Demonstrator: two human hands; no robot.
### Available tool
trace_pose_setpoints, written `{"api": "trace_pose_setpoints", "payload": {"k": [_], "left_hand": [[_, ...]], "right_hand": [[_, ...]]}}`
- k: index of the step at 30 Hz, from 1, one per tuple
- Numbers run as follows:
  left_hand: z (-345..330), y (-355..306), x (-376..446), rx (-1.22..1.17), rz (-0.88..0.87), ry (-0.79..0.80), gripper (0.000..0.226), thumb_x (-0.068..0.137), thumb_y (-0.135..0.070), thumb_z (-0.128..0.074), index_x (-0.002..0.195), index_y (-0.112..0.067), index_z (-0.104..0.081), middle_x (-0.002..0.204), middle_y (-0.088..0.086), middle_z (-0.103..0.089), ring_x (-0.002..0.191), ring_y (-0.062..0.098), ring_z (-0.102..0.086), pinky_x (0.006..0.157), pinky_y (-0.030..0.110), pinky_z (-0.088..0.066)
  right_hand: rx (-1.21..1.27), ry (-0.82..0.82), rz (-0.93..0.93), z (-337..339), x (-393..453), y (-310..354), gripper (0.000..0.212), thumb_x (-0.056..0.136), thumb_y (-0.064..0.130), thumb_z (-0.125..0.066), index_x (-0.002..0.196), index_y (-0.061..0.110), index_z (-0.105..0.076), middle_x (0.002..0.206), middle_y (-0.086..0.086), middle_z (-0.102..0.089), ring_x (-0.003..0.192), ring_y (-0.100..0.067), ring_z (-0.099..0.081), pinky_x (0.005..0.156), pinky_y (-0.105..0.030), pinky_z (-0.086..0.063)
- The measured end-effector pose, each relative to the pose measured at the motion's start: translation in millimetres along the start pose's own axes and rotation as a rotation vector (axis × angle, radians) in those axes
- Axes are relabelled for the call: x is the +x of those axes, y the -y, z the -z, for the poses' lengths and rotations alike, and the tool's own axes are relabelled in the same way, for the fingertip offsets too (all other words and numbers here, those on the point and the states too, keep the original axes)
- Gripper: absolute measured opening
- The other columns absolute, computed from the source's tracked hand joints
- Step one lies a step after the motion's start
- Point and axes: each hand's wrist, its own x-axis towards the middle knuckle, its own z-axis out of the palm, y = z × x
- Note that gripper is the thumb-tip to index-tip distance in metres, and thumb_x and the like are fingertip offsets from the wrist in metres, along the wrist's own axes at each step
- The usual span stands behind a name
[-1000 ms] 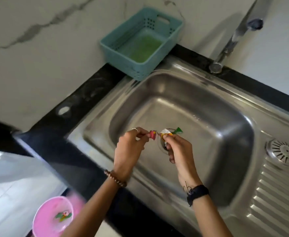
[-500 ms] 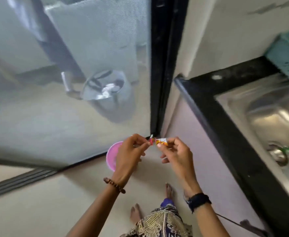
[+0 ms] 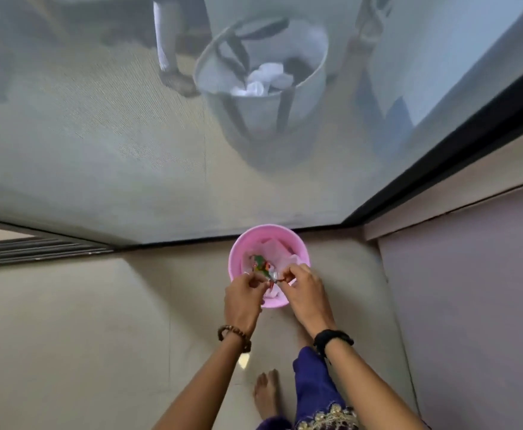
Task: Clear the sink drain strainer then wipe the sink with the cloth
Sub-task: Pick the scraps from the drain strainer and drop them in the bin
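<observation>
Pink bin point(image 3: 238, 243) on floor point(image 3: 99, 336), directly beneath both hands. Left hand point(image 3: 243, 301) and right hand point(image 3: 305, 294) close together over bin, fingertips pinching small colourful scraps point(image 3: 271, 279). More scraps inside bin, beyond fingertips.

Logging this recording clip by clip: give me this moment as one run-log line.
phase: discarding strainer debris | left hand: pinching scraps | right hand: pinching scraps | scraps: over pink bin | sink: out of view
</observation>
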Motion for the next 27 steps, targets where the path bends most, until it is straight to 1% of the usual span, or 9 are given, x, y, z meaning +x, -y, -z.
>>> {"api": "trace_pose_setpoints", "payload": {"k": [3, 5, 7, 9, 11, 13, 16, 21, 27], "left_hand": [[-31, 46, 55, -0.048, 0.085, -0.039, 0.004, 0.083, -0.006, -0.063, 0.083, -0.006, -0.067, 0.084, 0.014, -0.071, 0.068, 0.025, -0.066, 0.066, 0.040, -0.058], [-44, 70, 84, -0.218, 0.181, -0.047, 0.009, 0.085, 0.005, -0.055, 0.087, 0.004, -0.064, 0.083, 0.021, -0.068, 0.061, 0.024, -0.063, 0.066, 0.036, -0.059], [-50, 80, 99, -0.343, 0.228, 0.018, 0.021, 0.089, 0.007, -0.046, 0.105, 0.007, -0.060, 0.093, 0.022, -0.064, 0.069, 0.027, -0.063, 0.062, 0.026, -0.057], [-53, 82, 100, -0.391, 0.250, 0.110, 0.029, 0.096, -0.004, -0.041, 0.122, 0.001, -0.052, 0.104, 0.019, -0.059, 0.082, 0.033, -0.064, 0.059, 0.022, -0.057], [-50, 69, 88, -0.433, 0.269, 0.128, 0.030, 0.099, -0.015, -0.039, 0.120, 0.001, -0.051, 0.097, 0.018, -0.063, 0.074, 0.028, -0.066, 0.054, 0.021, -0.057], [-41, 43, 66, -0.526, 0.310, 0.128, 0.029, 0.099, -0.019, -0.038, 0.104, 0.000, -0.059, 0.069, 0.011, -0.068, 0.056, 0.018, -0.065, 0.048, 0.018, -0.055], [-21, -22, 19, -0.839, 0.467, 0.114, 0.024, 0.095, -0.018, -0.043, 0.079, -0.009, -0.059, 0.036, -0.005, -0.050, 0.031, 0.005, -0.049, 0.035, 0.012, -0.042], [24, -156, -95, -1.085, 0.400, 0.402, 0.029, 0.095, -0.015, -0.039, 0.067, -0.015, -0.048, 0.032, -0.003, -0.033, 0.025, 0.004, -0.030, 0.026, 0.012, -0.026], [28, -284, -250, -1.072, 0.231, 0.887, 0.030, 0.092, -0.019, -0.038, 0.063, -0.014, -0.046, 0.032, -0.004, -0.030, 0.024, 0.004, -0.028, 0.024, 0.012, -0.022]], "right_hand": [[-0.100, 0.042, -0.019, -48, 46, -39, 0.009, 0.090, 0.013, -0.050, 0.092, 0.013, -0.059, 0.105, -0.005, -0.060, 0.077, -0.018, -0.053, 0.060, -0.023, -0.034], [-0.170, 0.126, -0.058, -68, 69, -59, 0.024, 0.090, 0.006, -0.044, 0.106, 0.014, -0.059, 0.110, -0.008, -0.063, 0.087, -0.025, -0.058, 0.063, -0.025, -0.036], [-0.148, 0.177, -0.118, -75, 79, -70, 0.039, 0.089, 0.001, -0.038, 0.118, 0.019, -0.058, 0.113, -0.009, -0.064, 0.095, -0.029, -0.059, 0.069, -0.029, -0.043], [-0.051, 0.135, -0.156, -72, 81, -71, 0.037, 0.088, 0.000, -0.040, 0.111, 0.018, -0.062, 0.107, -0.008, -0.065, 0.093, -0.027, -0.060, 0.076, -0.033, -0.051], [0.150, 0.076, -0.224, -60, 74, -62, 0.025, 0.087, 0.002, -0.046, 0.099, 0.014, -0.065, 0.094, -0.005, -0.063, 0.085, -0.023, -0.061, 0.076, -0.038, -0.055], [0.436, 0.040, -0.360, -36, 58, -40, 0.016, 0.088, 0.009, -0.050, 0.093, 0.012, -0.065, 0.084, -0.005, -0.062, 0.070, -0.018, -0.061, 0.060, -0.030, -0.056], [0.850, -0.021, -0.516, 23, 22, 6, 0.017, 0.088, 0.014, -0.051, 0.082, 0.010, -0.066, 0.060, -0.001, -0.056, 0.043, -0.009, -0.051, 0.038, -0.019, -0.043], [1.340, -0.033, -0.450, 158, -66, 94, 0.023, 0.091, 0.015, -0.043, 0.071, 0.012, -0.053, 0.037, 0.010, -0.031, 0.027, -0.004, -0.024, 0.028, -0.015, -0.018], [1.537, -0.109, -0.092, 311, -206, 150, 0.025, 0.094, 0.018, -0.037, 0.073, 0.014, -0.051, 0.039, 0.009, -0.027, 0.028, -0.001, -0.021, 0.028, -0.014, -0.015]]}}
